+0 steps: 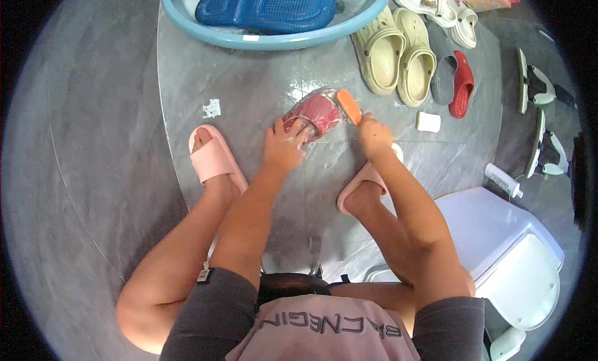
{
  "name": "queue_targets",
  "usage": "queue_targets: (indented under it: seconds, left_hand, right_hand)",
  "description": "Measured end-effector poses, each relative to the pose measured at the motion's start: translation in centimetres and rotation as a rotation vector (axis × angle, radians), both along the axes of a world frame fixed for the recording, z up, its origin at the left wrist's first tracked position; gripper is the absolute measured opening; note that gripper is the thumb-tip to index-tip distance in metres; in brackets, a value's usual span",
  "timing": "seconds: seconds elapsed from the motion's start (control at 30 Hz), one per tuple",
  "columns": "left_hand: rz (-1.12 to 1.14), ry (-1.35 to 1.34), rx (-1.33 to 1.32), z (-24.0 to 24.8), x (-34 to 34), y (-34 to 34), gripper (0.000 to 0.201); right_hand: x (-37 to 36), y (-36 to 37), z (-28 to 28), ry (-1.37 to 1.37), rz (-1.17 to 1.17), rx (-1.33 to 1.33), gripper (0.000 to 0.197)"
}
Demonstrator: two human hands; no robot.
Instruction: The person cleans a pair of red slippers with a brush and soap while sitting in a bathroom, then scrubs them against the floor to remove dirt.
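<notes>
A red slipper (pixel 322 107), streaked with white suds, rests on the wet grey floor in front of me. My left hand (pixel 284 147) is closed on its near left end, with the fingers reaching into the opening. In my right hand (pixel 375 137) is an orange-backed brush (pixel 347 106), gripped by its handle. The brush head is against the slipper's right end, by the foam. Its bristles are hidden from above.
A light blue basin (pixel 274 42) holds a blue slipper (pixel 268 7) at the top. Cream clogs (pixel 381 59), white clogs (pixel 462 25) and a red shoe (pixel 461 87) stand right. Nearby lie a white soap bar (pixel 428 122) and white tube (pixel 502 180). Pink slides (pixel 212 159) cover my feet.
</notes>
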State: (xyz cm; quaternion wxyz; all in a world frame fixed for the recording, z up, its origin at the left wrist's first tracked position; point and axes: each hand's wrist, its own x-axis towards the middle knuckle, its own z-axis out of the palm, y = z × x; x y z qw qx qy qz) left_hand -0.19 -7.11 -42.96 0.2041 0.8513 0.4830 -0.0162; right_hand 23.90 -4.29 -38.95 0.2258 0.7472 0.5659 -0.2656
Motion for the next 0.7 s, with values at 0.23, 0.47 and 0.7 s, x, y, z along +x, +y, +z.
queue_targets:
  seconds: [0.23, 0.47, 0.7]
  left_hand:
    - [0.009, 0.094, 0.007, -0.1, 0.6, -0.3, 0.058]
    - [0.094, 0.072, -0.025, 0.7, 1.8, 0.0, 0.057]
    - [-0.049, -0.072, 0.124, 0.2, -0.3, 0.0, 0.066]
  right_hand:
    - [0.0, -2.9, 2.1, 0.025, -0.013, -0.092, 0.022]
    - [0.0, -0.9, -0.5, 0.219, -0.007, 0.005, 0.026]
    - [6.4, 0.4, 0.1, 0.305, -0.320, 0.091, 0.039]
